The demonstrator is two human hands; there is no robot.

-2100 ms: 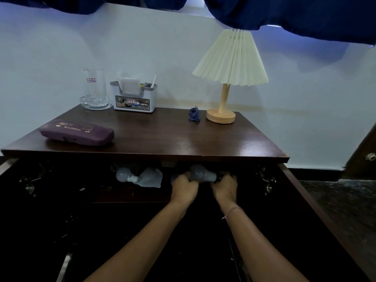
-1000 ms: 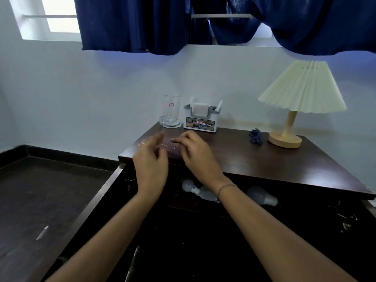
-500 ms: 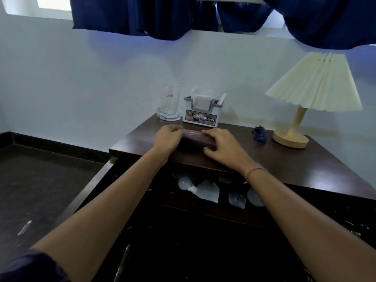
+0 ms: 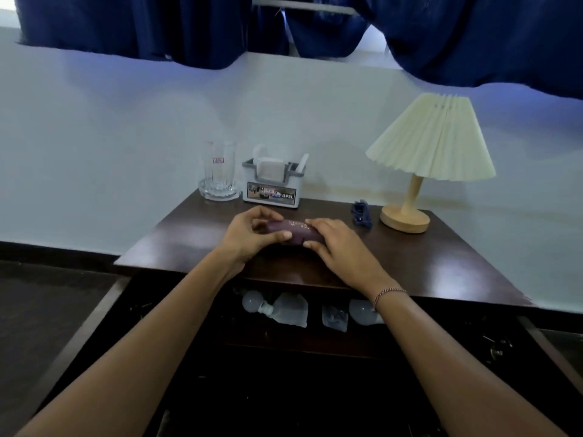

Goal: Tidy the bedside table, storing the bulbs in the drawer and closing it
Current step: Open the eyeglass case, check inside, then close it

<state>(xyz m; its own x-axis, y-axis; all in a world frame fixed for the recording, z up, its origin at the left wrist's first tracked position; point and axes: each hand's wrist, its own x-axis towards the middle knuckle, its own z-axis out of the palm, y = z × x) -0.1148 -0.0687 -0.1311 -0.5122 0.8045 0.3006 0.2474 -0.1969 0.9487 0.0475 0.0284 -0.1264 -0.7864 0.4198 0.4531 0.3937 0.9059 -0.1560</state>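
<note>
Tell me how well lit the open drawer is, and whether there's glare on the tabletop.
Head view: the drawer is nearly black inside, with only the pale bulbs standing out. Also in the head view, soft glare patches sit on the tabletop, right of the right hand.

Right bulb half hidden behind wrist; drawer depths dark.

The left hand and right hand left the bulbs in the drawer and gripped the purple case. The case moved inward from the table edge and was apparently lifted slightly.
</note>
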